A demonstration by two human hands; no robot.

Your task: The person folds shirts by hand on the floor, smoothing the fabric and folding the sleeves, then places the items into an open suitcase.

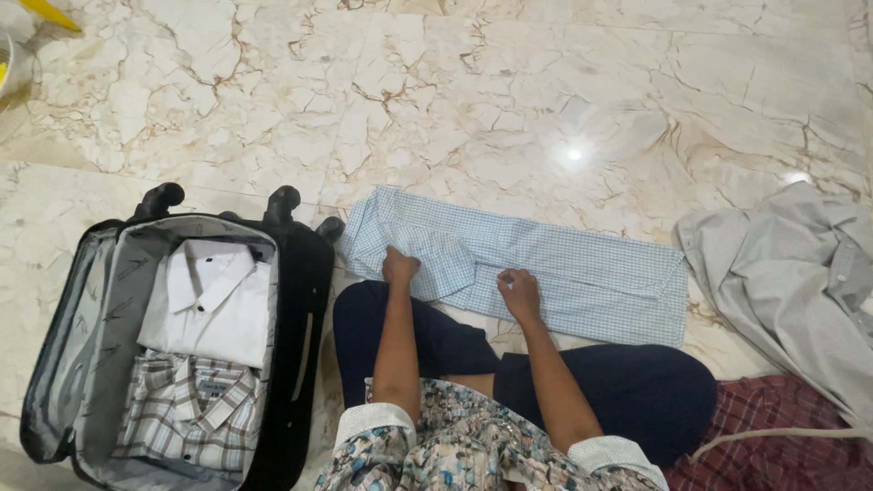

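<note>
A person sits on a marble floor (509, 82) with a blue checked shirt (582, 273) laid out lengthwise just beyond the knees, already narrowed into a long strip. The left hand (398, 268) is curled into a loose fist, pinching a folded flap of the shirt near its collar end. The right hand (519, 293) rests flat on the shirt's near edge, fingers bent down, pressing the cloth. To the left stands an open black suitcase (300, 300) holding a folded white shirt (211, 305) above a folded plaid shirt (186, 409). To the right lie a crumpled grey shirt (791, 273) and a dark red plaid garment (773, 436).
</note>
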